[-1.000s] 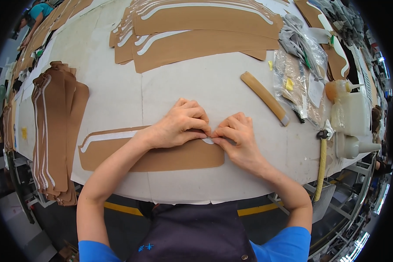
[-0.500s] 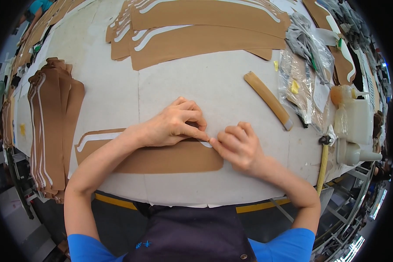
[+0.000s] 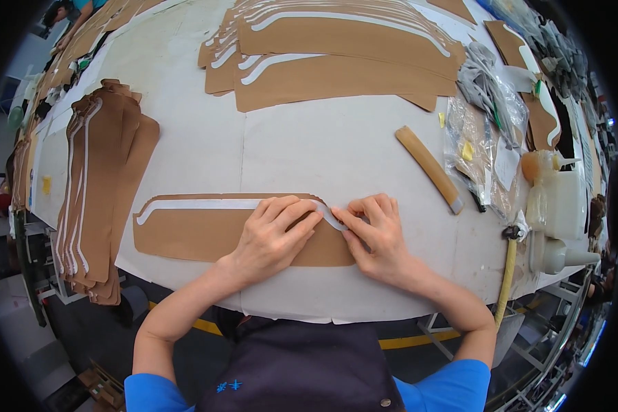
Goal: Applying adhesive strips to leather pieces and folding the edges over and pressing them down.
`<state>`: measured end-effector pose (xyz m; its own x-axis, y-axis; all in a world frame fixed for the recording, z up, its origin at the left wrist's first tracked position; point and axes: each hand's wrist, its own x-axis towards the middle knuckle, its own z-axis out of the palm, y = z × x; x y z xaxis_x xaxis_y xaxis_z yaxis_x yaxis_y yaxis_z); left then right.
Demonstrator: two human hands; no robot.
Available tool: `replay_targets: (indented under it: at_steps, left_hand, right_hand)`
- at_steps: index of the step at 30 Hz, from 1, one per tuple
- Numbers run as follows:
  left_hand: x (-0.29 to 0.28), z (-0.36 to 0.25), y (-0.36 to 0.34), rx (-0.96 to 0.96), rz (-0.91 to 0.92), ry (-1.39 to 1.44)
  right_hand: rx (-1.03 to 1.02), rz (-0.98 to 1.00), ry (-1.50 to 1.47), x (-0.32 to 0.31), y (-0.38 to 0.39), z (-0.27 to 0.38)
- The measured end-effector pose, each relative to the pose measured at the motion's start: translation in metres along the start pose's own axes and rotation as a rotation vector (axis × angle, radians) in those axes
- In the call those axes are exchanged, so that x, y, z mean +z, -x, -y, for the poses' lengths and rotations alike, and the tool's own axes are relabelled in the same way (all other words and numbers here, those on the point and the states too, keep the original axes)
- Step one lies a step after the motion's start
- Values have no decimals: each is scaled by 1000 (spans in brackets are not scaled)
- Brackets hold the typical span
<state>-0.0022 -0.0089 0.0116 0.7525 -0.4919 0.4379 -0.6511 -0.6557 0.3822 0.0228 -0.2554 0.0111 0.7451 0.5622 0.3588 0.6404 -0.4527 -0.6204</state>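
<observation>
A long brown panel (image 3: 185, 235) lies flat in front of me, with a white strip (image 3: 209, 204) along its far edge that bends down at the right end. My left hand (image 3: 273, 235) rests over the panel's right half, its thumb and fingers closed at the strip near the bend. Close beside it, my right hand (image 3: 378, 235) pinches the strip's right end between thumb and forefinger at the panel's corner. The fingertips cover part of the bend.
Stacked brown panels with white strips lie at the far side (image 3: 350, 72) and at left (image 3: 103, 185). To the right are a tan bar (image 3: 429, 168), plastic bags (image 3: 470, 147), white bottles (image 3: 556, 199) and a yellow-handled hammer (image 3: 507, 275). Another person (image 3: 82, 14) is far left.
My left hand has swung from across the panel's far edge to its near side, uncovering the strip's long straight part. My right hand stays at the strip's right end. The whole view has shifted slightly.
</observation>
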Motion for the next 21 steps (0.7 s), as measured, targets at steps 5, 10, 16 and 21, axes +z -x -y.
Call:
replay_targets:
  at_steps: [5,10,16,21]
  left_hand:
    - [11,1,-2,-31,-34,23]
    - [4,4,0,2,-38,-31]
    - [-10,5,24,32,-76,21]
    - [-74,35,78,-284,-186,-110]
  right_hand:
    - [-62,49,166,0,0,2]
    - [-214,112,362,0,-1,14]
    - [-266,154,374,-12,1,7]
    - [-310,170,348,-11,1,-4]
